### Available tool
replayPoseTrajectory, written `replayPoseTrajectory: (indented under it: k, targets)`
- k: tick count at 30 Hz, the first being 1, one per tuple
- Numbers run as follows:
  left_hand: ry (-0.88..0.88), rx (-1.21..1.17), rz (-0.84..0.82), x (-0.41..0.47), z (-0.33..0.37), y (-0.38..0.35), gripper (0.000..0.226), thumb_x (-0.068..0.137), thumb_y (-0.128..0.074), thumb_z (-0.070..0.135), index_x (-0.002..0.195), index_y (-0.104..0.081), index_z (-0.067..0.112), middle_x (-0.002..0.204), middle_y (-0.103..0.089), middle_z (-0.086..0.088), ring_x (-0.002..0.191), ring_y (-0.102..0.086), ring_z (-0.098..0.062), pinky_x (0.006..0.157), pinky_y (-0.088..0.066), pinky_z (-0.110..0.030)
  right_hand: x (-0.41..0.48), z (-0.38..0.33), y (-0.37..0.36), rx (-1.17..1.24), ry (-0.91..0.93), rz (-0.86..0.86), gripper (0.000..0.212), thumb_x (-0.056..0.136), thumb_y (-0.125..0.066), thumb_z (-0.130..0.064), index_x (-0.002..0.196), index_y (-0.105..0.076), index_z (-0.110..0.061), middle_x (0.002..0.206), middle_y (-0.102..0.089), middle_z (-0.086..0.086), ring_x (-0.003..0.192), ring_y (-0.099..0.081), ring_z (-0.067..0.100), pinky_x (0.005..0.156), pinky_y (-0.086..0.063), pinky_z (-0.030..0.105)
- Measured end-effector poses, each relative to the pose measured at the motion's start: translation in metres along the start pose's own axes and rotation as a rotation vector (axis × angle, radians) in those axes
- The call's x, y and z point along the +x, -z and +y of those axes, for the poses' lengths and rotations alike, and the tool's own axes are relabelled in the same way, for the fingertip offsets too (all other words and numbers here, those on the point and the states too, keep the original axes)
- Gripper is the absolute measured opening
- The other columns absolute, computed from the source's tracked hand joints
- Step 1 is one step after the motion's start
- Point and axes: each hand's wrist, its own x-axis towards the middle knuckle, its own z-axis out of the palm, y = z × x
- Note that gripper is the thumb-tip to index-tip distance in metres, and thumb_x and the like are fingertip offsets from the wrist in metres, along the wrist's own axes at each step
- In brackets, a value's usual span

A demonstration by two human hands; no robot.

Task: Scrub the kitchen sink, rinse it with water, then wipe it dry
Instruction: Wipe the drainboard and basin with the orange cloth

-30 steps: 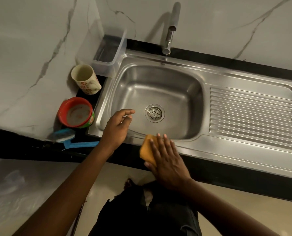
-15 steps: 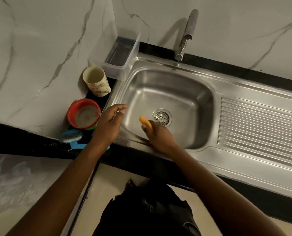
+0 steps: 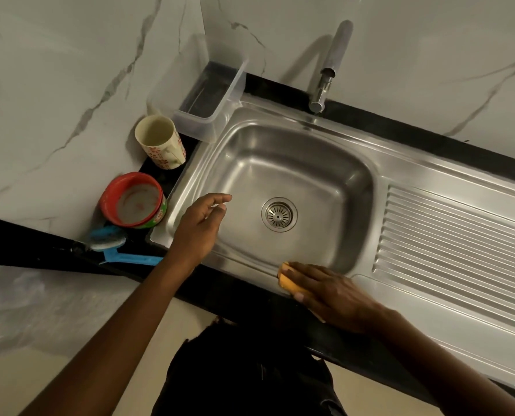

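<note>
Scrubbing is the step I read from the head view. The right grip [image 3: 331, 295] lies flat on the sponge [image 3: 287, 282], fingers straight, pressing it onto the front rim of the sink [image 3: 295, 154] rather than clasping it. The left grip [image 3: 200, 226] hovers over the basin's left wall, fingers loosely bent, holding nothing. No water runs from the tap [image 3: 325, 76] and I see no suds, so I judge the scrub is at an early stage.

To do it well I would keep the palm's weight on the sponge and work the rim in short overlapping strokes. Then I would go down the walls toward the drain [image 3: 279, 214] and into the corners, steadying with the left grip on the rim.

Half a second ago the sponge was held down in the basin near the drain. It has since come up and now sits on the rim, further right. The left grip is roughly where it was.
</note>
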Motion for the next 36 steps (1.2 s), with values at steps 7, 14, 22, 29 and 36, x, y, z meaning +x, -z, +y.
replayPoseTrajectory:
  k: [7,14,22,29,36]
  targets:
    - [0.035,0.014,0.009,-0.010,-0.010,-0.006,0.033,0.094,-0.051,0.041,0.121,-0.069,0.039,0.123,-0.071,0.010,0.114,-0.064,-0.007,0.099,-0.050,-0.029,0.051,-0.029,-0.001,0.078,0.055,0.014,0.058,0.110,-0.024,-0.057,0.163,-0.003,-0.048,0.171,-0.014,-0.013,0.150,-0.035,0.020,0.122,-0.032,0.036]
    - [0.019,0.062,-0.018,-0.023,-0.013,0.008,0.033,0.098,-0.052,0.039,0.126,-0.067,0.035,0.127,-0.068,0.017,0.120,-0.061,0.000,0.102,-0.049,-0.027,0.114,-0.075,0.001,0.138,0.054,0.040,0.062,0.105,-0.010,-0.064,0.163,-0.001,-0.044,0.173,-0.006,-0.006,0.154,-0.027,0.027,0.120,-0.034,0.048]
    - [0.039,0.057,0.019,-0.010,-0.013,0.041,0.028,0.107,-0.053,0.022,0.126,-0.067,0.037,0.126,-0.069,0.017,0.120,-0.061,0.003,0.098,-0.048,-0.022,0.188,-0.113,-0.008,0.159,0.023,0.114,0.066,0.109,-0.032,-0.053,0.164,-0.001,-0.036,0.174,0.001,0.002,0.156,-0.020,0.031,0.117,-0.039,0.053]
    - [0.029,0.045,0.027,0.004,-0.010,0.056,0.029,0.108,-0.053,0.019,0.128,-0.067,0.034,0.124,-0.070,0.017,0.117,-0.064,0.002,0.100,-0.055,-0.033,0.223,-0.137,0.002,0.322,-0.136,0.208,0.075,0.107,-0.044,-0.037,0.166,0.002,-0.030,0.172,0.017,0.000,0.155,-0.027,0.030,0.108,-0.044,0.047]
    - [0.014,0.042,0.004,0.018,-0.006,0.063,0.031,0.107,-0.053,0.016,0.129,-0.066,0.036,0.132,-0.067,0.018,0.124,-0.059,0.006,0.105,-0.049,-0.023,0.262,-0.134,-0.011,0.352,-0.164,0.334,0.095,0.101,-0.060,-0.035,0.165,0.008,-0.021,0.171,0.022,0.005,0.158,0.013,0.025,0.116,-0.042,0.044]
